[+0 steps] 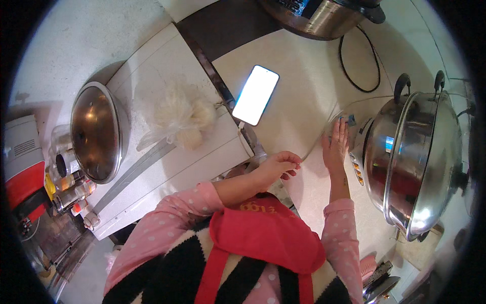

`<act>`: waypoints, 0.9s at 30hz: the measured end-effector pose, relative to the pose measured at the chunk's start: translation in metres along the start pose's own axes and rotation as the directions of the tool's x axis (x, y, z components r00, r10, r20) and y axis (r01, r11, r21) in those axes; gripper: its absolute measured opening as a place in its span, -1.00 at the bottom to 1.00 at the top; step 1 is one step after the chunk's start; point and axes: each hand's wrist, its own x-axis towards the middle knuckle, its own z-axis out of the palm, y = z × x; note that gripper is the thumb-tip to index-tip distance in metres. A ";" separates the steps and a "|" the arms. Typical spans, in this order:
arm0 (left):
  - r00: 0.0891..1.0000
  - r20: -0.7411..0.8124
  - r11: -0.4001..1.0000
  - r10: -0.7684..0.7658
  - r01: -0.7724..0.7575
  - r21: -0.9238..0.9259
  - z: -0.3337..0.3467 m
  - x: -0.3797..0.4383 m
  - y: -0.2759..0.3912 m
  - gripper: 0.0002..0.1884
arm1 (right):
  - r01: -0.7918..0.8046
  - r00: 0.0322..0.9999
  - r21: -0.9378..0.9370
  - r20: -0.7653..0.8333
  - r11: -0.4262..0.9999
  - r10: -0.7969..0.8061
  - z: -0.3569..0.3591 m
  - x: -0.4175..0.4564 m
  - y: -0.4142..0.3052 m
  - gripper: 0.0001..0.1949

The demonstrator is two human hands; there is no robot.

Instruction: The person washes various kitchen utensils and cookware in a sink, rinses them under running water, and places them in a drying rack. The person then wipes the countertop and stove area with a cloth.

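Note:
My left hand (pixel 276 170) is over the near edge of the beige countertop (pixel 300 95), its thumb and fingertips pinched on a thin pale cord (pixel 313 147). That cord runs up and right, past my other hand, towards the large steel pot. My right hand (pixel 336 146) lies nearly flat with its fingers extended, beside the pot; a small bluish piece (pixel 351 120) is at its fingertips, too unclear to name. A smartphone (pixel 256 95) with a lit white screen lies on the counter above my left hand, a white charging cable (pixel 242 131) plugged into its lower end.
A large lidded steel pot (pixel 379 159) stands at right, an electric cooker (pixel 322 19) at the top, with a black cable loop (pixel 342 64) nearby. On the white surface at left are a tied plastic bag of pale food (pixel 186 117), a lidded bowl (pixel 95 133) and several jars (pixel 68 182).

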 end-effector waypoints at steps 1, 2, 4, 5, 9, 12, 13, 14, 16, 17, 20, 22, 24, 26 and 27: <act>1.000 -0.005 1.000 -0.003 0.003 0.008 0.000 0.000 0.000 -0.78 | -0.018 1.000 0.020 0.021 1.000 0.018 -0.002 0.000 -0.002 -0.32; 1.000 -0.009 1.000 -0.008 0.008 0.018 0.001 0.001 0.000 -0.78 | -0.039 0.998 0.040 0.042 0.998 0.037 -0.006 -0.002 -0.005 -0.31; 1.000 -0.010 1.000 -0.012 0.013 0.026 0.002 0.003 0.000 -0.78 | -0.020 0.998 0.041 0.064 0.999 0.018 -0.009 -0.008 -0.006 -0.30; 1.000 -0.007 0.999 -0.018 0.018 0.029 0.002 0.004 -0.001 -0.78 | 0.012 0.998 0.027 0.064 1.000 -0.014 -0.005 -0.024 -0.003 -0.29; 1.000 -0.022 1.000 -0.001 0.001 0.030 0.002 0.001 0.007 -0.77 | 0.052 0.986 0.020 0.155 0.998 -0.055 -0.013 -0.113 -0.008 -0.25; 1.000 -0.017 1.000 -0.006 0.006 0.006 -0.007 0.005 0.007 -0.77 | 0.001 0.975 0.014 0.223 1.000 -0.004 -0.021 -0.162 -0.014 -0.25; 1.000 -0.020 1.000 -0.010 0.010 0.005 -0.007 0.005 0.007 -0.77 | -0.014 0.972 -0.002 0.236 1.000 0.014 -0.021 -0.168 -0.013 -0.26; 1.000 -0.024 1.000 -0.013 0.013 0.002 -0.007 0.006 0.007 -0.77 | -0.008 0.974 -0.016 0.227 1.000 0.011 -0.019 -0.167 -0.011 -0.26; 1.000 -0.018 1.000 -0.024 0.024 0.012 -0.006 0.007 0.008 -0.77 | -0.001 0.978 -0.046 0.207 0.999 0.011 -0.017 -0.156 -0.012 -0.27; 0.999 -0.013 0.999 -0.029 0.029 0.019 -0.005 0.007 0.009 -0.77 | 0.017 0.982 -0.039 0.187 0.999 -0.010 -0.017 -0.146 -0.012 -0.27; 0.999 0.000 0.999 -0.042 0.042 0.022 -0.005 0.006 0.006 -0.76 | 0.042 0.987 -0.044 0.157 0.998 -0.034 -0.013 -0.108 -0.011 -0.26; 0.999 0.001 0.999 -0.033 0.033 0.030 -0.005 0.004 0.007 -0.76 | 0.045 0.991 -0.046 0.127 0.998 -0.038 -0.011 -0.081 -0.011 -0.25; 1.000 -0.002 0.999 -0.016 0.016 0.045 -0.002 -0.001 0.010 -0.76 | 0.042 0.994 -0.065 0.105 0.997 -0.035 -0.010 -0.057 -0.009 -0.24; 1.000 -0.006 0.998 0.008 -0.008 0.062 -0.002 -0.003 0.009 -0.77 | 0.033 0.995 -0.098 0.096 0.995 -0.023 -0.008 -0.038 -0.006 -0.24; 1.000 -0.005 0.997 0.016 -0.016 0.071 -0.002 -0.003 0.009 -0.78 | 0.031 0.996 -0.087 0.081 0.996 -0.024 -0.006 -0.030 -0.003 -0.24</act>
